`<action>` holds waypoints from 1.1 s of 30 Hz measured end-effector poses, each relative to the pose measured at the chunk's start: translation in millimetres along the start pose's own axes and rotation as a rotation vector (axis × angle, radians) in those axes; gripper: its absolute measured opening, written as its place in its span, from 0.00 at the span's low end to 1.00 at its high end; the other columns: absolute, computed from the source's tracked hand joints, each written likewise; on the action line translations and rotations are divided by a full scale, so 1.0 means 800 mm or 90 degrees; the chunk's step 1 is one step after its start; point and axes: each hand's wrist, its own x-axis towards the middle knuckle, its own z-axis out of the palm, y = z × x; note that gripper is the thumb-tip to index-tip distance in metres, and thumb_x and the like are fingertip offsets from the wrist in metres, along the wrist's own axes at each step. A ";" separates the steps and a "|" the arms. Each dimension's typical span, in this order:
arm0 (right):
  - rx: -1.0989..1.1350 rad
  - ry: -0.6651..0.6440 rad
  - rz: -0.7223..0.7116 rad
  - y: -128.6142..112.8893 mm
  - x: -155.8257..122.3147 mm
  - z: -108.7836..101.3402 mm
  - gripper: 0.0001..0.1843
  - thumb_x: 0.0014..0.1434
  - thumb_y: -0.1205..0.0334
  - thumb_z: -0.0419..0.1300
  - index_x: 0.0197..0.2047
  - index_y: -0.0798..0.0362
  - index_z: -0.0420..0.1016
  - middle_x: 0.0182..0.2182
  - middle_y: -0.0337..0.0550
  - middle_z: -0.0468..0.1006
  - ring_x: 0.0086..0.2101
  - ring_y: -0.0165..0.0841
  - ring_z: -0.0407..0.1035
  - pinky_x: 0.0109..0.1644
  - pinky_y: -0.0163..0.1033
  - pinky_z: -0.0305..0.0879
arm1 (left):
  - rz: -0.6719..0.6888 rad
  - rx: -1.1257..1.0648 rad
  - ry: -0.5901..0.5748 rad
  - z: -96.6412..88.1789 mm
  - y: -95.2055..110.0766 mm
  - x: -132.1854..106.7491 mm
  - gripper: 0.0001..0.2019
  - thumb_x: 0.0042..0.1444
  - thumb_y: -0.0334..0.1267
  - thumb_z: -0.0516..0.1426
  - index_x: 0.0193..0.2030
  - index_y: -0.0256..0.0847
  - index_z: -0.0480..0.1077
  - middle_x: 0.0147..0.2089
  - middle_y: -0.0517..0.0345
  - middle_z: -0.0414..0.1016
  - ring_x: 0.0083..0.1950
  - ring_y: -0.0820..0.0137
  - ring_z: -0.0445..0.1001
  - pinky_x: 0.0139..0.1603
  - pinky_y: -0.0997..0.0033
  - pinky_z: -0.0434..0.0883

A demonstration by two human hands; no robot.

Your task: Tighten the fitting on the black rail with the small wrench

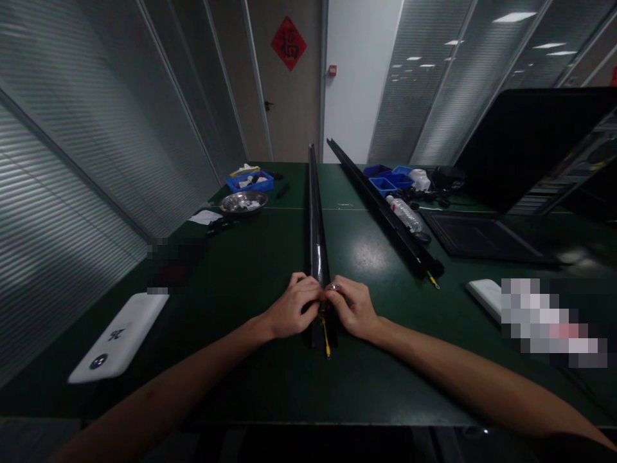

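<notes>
Head view, two hands (pixel 295 307) (pixel 354 308), two rails (pixel 315 218) (pixel 382 209)

Green table (pixel 260 257), two long black rails (pixel 317 218), metal bowl (pixel 243 211), blue bins (pixel 384 190), clear bottle (pixel 407 215)

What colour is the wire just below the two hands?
The wire looks yellow, as the head view shows.
</notes>
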 end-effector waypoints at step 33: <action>0.048 -0.202 0.020 0.019 -0.008 -0.020 0.12 0.74 0.62 0.49 0.42 0.52 0.72 0.34 0.44 0.75 0.33 0.34 0.71 0.40 0.39 0.67 | 0.180 0.186 -0.026 -0.001 -0.020 0.003 0.09 0.66 0.29 0.50 0.38 0.39 0.70 0.41 0.50 0.74 0.44 0.62 0.70 0.51 0.59 0.66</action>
